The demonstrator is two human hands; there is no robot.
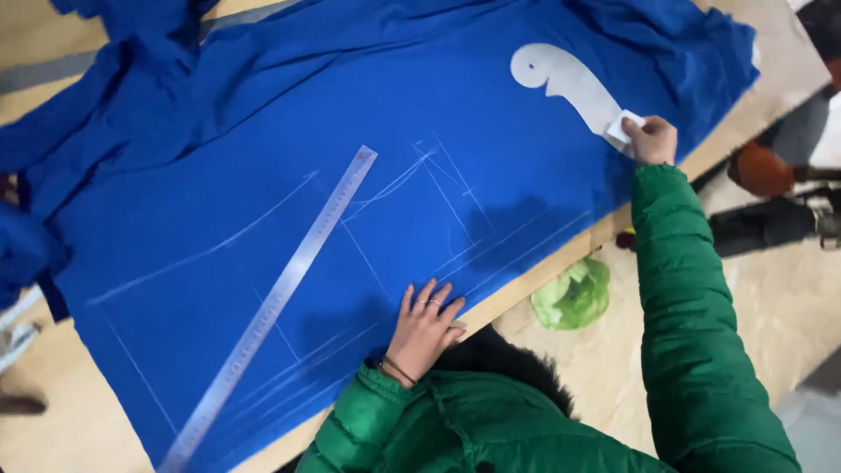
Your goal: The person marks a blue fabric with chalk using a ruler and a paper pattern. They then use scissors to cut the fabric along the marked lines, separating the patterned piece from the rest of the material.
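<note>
Two hands: left hand [423,328] flat, open on blue cloth [263,201]; right hand [653,140] pinching white chalk [624,128].

Wooden table [793,66] – light plywood top, bare strip showing along near edge and at far right corner. Blue fabric [263,175] spread flat over nearly whole top, bunched and folded at far left, chalk lines crossing its middle. On fabric – long metal ruler [272,307] lying diagonal, white curved pattern template [569,81] near right end. Grey strip [44,72] on tabletop at upper left, partly under cloth.
</note>
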